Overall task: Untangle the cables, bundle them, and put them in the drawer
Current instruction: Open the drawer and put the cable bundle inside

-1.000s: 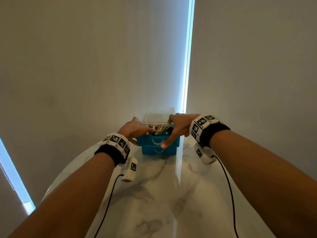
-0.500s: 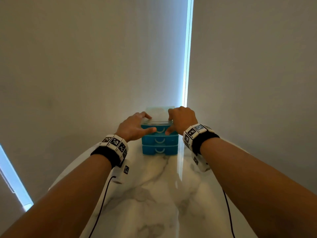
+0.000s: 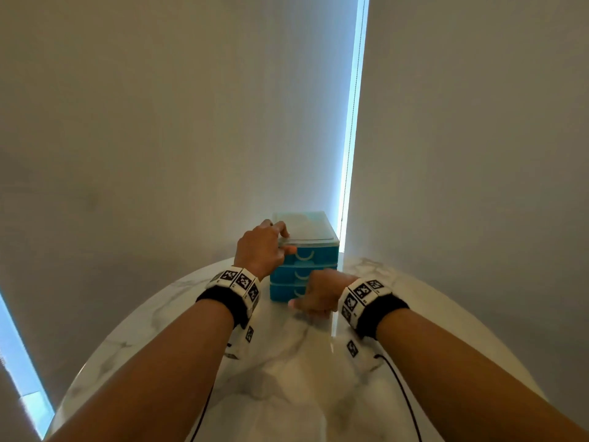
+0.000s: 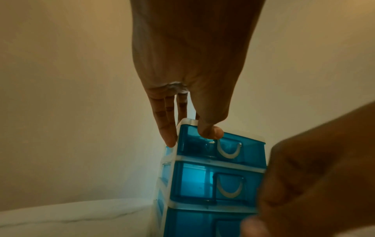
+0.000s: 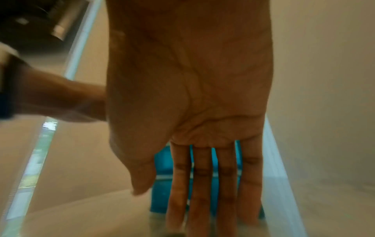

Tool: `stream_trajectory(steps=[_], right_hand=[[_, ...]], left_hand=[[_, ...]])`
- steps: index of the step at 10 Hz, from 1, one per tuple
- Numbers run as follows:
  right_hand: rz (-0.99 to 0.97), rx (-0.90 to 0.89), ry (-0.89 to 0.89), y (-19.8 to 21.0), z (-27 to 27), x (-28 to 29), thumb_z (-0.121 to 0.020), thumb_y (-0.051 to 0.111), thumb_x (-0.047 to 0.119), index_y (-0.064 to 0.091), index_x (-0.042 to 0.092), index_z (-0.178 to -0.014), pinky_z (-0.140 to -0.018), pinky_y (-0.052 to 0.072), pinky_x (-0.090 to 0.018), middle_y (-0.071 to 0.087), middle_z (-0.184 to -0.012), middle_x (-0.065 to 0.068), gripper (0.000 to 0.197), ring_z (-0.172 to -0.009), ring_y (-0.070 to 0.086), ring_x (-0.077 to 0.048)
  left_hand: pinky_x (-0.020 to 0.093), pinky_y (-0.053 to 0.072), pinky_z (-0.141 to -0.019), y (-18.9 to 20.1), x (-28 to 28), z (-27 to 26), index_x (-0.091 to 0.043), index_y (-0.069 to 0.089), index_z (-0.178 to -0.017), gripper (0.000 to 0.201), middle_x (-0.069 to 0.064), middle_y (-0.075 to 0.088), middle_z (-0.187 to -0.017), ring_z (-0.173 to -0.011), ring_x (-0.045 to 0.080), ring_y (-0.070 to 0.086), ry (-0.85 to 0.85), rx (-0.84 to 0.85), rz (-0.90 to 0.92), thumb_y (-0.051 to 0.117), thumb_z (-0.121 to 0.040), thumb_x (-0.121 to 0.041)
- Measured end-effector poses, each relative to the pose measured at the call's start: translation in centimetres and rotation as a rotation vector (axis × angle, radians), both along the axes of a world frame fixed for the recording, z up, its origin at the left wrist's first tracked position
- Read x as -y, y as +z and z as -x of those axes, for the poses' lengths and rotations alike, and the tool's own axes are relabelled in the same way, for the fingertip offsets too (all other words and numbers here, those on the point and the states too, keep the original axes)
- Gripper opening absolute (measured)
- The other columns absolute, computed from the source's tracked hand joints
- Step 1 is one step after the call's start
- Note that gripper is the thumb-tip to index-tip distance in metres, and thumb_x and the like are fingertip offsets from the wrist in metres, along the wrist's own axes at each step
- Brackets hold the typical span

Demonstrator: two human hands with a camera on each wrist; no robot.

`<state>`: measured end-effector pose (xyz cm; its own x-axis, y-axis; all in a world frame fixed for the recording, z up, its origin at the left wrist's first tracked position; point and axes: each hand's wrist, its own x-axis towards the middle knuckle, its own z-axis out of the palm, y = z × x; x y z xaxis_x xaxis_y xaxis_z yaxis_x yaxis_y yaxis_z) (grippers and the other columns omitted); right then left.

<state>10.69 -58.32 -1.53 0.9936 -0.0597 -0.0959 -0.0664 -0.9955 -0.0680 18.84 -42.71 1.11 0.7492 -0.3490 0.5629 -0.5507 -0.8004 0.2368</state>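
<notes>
The blue three-drawer unit [image 3: 318, 266] stands at the far edge of the marble table, and all its drawers sit flush. No cables show in any view; the top drawer [image 4: 243, 150] looks dark inside. My left hand [image 3: 288, 241] rests on the unit's top left corner. Its fingers [image 4: 168, 128] lie straight down the left side and the thumb presses the top drawer's front. My right hand [image 3: 314, 296] hovers low in front of the bottom drawer, holding nothing. In the right wrist view that right hand [image 5: 182, 200] shows straight, spread fingers before the unit [image 5: 162, 163].
The round white marble table [image 3: 287, 393] curves away at both sides. Grey blinds hang close behind the unit, with a bright gap [image 3: 350, 138] between them. Black wrist-camera leads [image 3: 401, 393] trail over the table beside my forearms.
A second ago the top drawer stood open with pale cables inside; it has been pushed shut. My right hand has since dropped from the unit's top to table level in front.
</notes>
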Motion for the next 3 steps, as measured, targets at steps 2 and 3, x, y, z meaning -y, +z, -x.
stream_trajectory(steps=[2,3], right_hand=[[-0.064,-0.017,0.046,0.1,-0.5,-0.4,-0.100,0.058,0.060,0.067,0.020,-0.098,-0.083,0.052,-0.030,0.065,-0.094,0.001,0.041,-0.083,0.061,-0.016],[-0.190,-0.064,0.159,1.8,5.1,-1.2,-0.103,0.061,0.053,0.067,0.020,-0.082,-0.079,0.049,-0.027,0.068,-0.086,0.003,0.039,-0.078,0.062,-0.013]], left_hand=[[0.033,0.049,-0.081,0.3,-0.3,-0.1,-0.031,0.062,-0.130,0.037,-0.003,0.062,-0.128,-0.105,0.022,0.066,-0.006,-0.043,0.000,0.071,-0.099,-0.048],[0.042,0.053,-0.103,0.1,-1.6,0.1,-0.032,0.045,-0.153,0.063,0.003,0.048,-0.157,-0.127,0.025,0.062,-0.088,-0.255,-0.012,0.071,-0.098,-0.049]])
